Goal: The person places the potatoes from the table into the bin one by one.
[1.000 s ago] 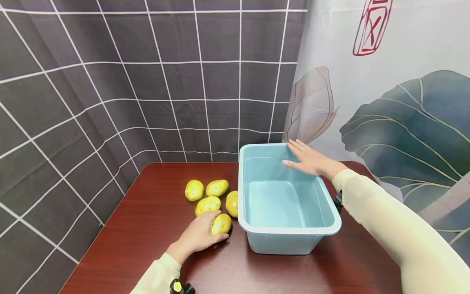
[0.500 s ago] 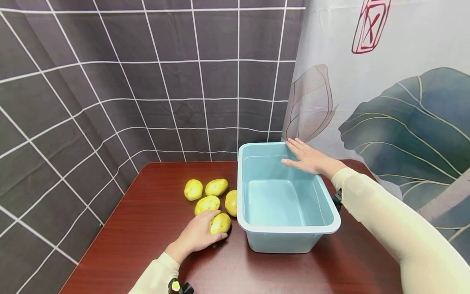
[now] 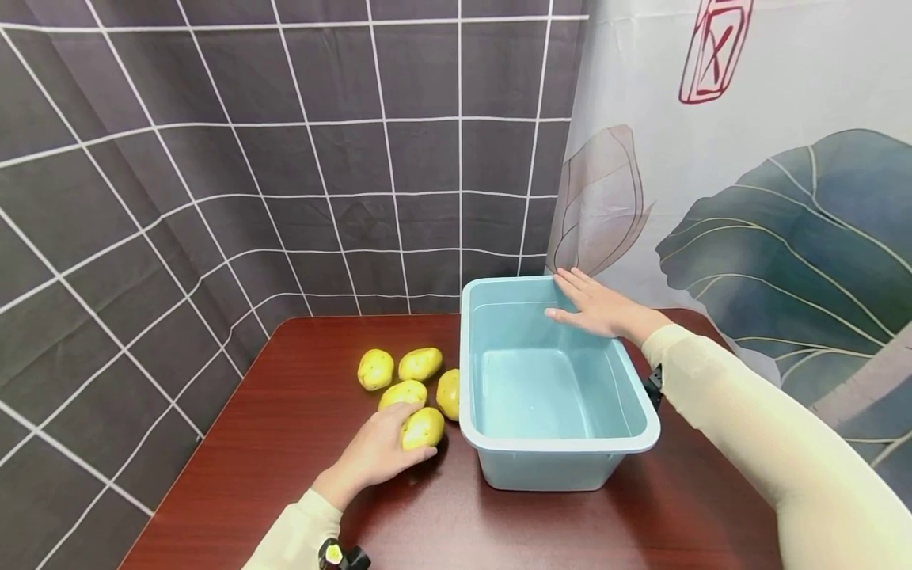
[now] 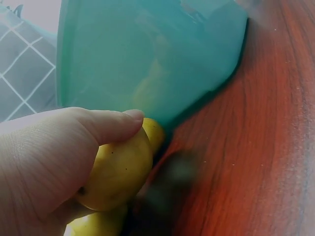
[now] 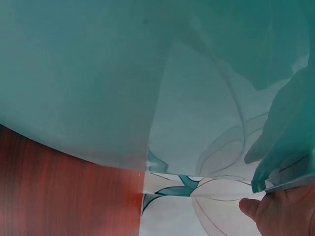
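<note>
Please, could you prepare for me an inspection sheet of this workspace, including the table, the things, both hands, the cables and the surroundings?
Surface: red-brown wood-look table, shiny near its front.
Things: blue tub, upright; four potatoes on the table, left of the tub; one held potato.
Clutter: nothing seen.
Left hand: grips the held potato beside the others.
Right hand: touches the tub's rim at its far right corner.
Cables: nothing seen.
Surroundings: dark grid cloth behind and left; white printed cloth at right.

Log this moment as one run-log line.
left hand: grips potato | right hand: rests on light-blue basin | four other potatoes: on table, left of basin
</note>
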Motion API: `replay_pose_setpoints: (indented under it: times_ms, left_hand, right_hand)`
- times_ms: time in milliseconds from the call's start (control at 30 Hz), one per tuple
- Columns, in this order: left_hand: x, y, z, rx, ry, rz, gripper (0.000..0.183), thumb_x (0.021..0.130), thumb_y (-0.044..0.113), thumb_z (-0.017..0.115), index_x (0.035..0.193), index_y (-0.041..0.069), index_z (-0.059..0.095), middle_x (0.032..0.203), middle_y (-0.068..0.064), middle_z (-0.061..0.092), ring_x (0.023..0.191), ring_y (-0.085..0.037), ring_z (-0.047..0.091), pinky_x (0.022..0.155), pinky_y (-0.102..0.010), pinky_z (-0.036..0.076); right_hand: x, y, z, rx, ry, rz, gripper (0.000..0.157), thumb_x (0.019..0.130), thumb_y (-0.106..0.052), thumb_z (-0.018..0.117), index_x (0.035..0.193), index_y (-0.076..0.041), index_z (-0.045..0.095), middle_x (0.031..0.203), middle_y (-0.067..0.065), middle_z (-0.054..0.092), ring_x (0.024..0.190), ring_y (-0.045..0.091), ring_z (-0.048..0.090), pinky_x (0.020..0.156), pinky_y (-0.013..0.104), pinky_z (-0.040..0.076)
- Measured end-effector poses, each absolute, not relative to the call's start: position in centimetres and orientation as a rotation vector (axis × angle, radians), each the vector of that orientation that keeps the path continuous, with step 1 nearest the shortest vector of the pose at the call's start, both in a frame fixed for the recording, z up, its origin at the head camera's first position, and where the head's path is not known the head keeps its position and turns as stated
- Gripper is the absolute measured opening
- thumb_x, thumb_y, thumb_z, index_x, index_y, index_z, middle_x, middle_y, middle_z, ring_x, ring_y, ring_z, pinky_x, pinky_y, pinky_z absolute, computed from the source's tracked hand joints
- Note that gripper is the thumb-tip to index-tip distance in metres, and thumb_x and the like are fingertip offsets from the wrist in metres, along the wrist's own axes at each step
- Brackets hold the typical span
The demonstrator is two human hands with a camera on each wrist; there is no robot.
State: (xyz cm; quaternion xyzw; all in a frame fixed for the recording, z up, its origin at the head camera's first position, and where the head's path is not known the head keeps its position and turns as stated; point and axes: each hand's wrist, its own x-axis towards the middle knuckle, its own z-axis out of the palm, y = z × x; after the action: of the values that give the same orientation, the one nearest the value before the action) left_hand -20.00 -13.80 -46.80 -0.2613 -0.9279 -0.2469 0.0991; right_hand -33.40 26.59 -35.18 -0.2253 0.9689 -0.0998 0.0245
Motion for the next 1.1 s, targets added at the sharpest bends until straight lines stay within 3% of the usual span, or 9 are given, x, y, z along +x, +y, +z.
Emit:
replay_pose_setpoints:
  times_ms: [467, 1100]
  left_hand:
    - [-20.5, -14.0, -44.4, -0.811, -2.622, -0.76, 0.067, 0.069, 0.038, 0.085, 0.124, 0.007, 0.062, 0.12, -0.002, 0.063, 0.113, -0.019, 0.058, 0.095, -0.039, 0.046]
    - [-20.9, -13.8, -38.8, -0.859, -2.57, -0.719, 0.067, 0.072, 0.041, 0.083, 0.13, 0.015, 0.06, 0.11, 0.002, 0.063, 0.093, -0.013, 0.055, 0.076, -0.034, 0.048]
  right_hand:
    - [-33.3, 26.6, -35.1, -0.699, 2.998, -0.319, 0.091, 0.093, -0.066, 0.037, 0.154, -0.004, 0.009, 0.16, 0.015, 0.006, 0.146, 0.034, -0.002, 0.113, 0.056, 0.009]
    - [-33.0, 26.4, -34.8, -0.681, 2.989, -0.318, 0.087, 0.095, -0.065, 0.033, 0.154, -0.005, 0.009, 0.16, 0.013, 0.004, 0.146, 0.035, -0.002, 0.113, 0.056, 0.007]
